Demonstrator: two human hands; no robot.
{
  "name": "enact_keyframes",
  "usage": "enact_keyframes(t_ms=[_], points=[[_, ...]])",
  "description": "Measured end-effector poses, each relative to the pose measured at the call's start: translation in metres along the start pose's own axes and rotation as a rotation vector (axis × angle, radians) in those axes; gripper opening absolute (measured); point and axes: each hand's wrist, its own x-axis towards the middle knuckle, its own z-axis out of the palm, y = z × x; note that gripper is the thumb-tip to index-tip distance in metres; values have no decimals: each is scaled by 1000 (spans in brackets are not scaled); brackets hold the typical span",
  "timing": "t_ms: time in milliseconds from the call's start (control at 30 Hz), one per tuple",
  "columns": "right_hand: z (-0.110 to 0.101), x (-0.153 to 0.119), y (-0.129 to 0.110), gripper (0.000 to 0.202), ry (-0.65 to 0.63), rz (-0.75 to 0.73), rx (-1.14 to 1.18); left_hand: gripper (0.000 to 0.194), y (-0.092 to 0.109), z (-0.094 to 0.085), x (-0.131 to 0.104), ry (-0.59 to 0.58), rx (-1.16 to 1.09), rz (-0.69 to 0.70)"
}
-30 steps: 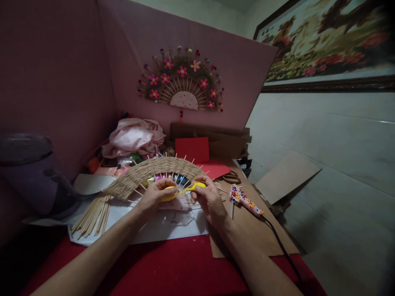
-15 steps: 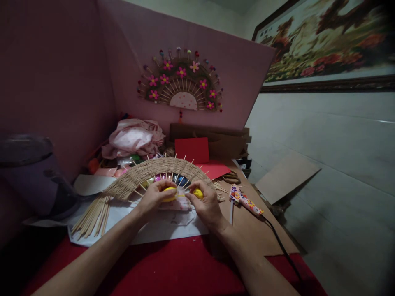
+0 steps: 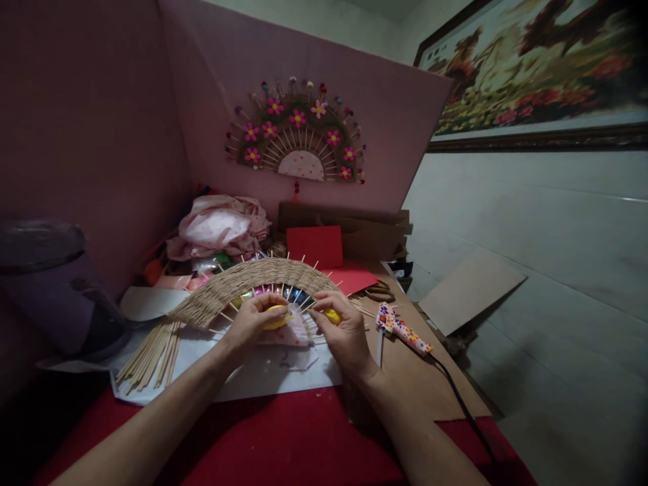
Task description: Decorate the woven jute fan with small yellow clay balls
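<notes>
My left hand (image 3: 256, 320) pinches a yellow lump (image 3: 276, 318) that looks like soft clay. Fingers bent, my right hand (image 3: 341, 329) holds a second yellow piece (image 3: 332, 315) in its palm; anything tiny at its fingertips is too small to make out. Both hands are over the lower middle of a woven twine fan (image 3: 273, 271) with thin wooden sticks. Between them shows the fan's pink-white fabric base (image 3: 296, 331). Behind the fingers lies a row of shiny coloured pieces (image 3: 298, 297), partly hidden.
Bundled sticks (image 3: 152, 358) lie at the left on white paper. A flowered glue gun (image 3: 402, 329) with a black cord rests on brown cardboard (image 3: 430, 385). Behind are red paper (image 3: 314, 246) and pink cloth (image 3: 220, 226). A finished fan (image 3: 301, 138) hangs on the pink panel.
My hands have moved slightly apart, the right one shifting to the right. The thin yellow strand that seemed to stretch between them no longer shows.
</notes>
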Motion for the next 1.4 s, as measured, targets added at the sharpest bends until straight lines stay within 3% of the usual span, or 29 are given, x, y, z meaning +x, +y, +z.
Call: enact_keyframes(t_ms=[133, 267, 433, 600, 833, 933, 1033, 1233, 1400], points=[[-2, 4, 0, 21, -53, 374, 429, 30, 3, 1, -1, 27, -42, -36], [-3, 7, 2, 26, -69, 470, 641, 30, 4, 1, 0, 30, -64, -39], [-3, 7, 4, 31, -84, 456, 714, 30, 6, 3, -2, 33, -115, -57], [-1, 5, 7, 31, -57, 405, 513, 29, 10, 6, -5, 27, -202, -99], [8, -9, 4, 13, -156, -11, -22, 26, 5, 7, -6, -43, -212, -92], [10, -14, 4, 8, -155, -114, -173, 27, 2, 8, -6, -83, -195, -80], [11, -14, 4, 14, -137, -71, -147, 29, 3, 10, -7, -49, -221, -74], [12, -7, 4, 19, -84, 228, 252, 35, 4, 8, -4, 51, -243, 23], [12, -7, 7, 26, -117, 232, 235, 37, -4, 4, 0, 43, -149, 140]])
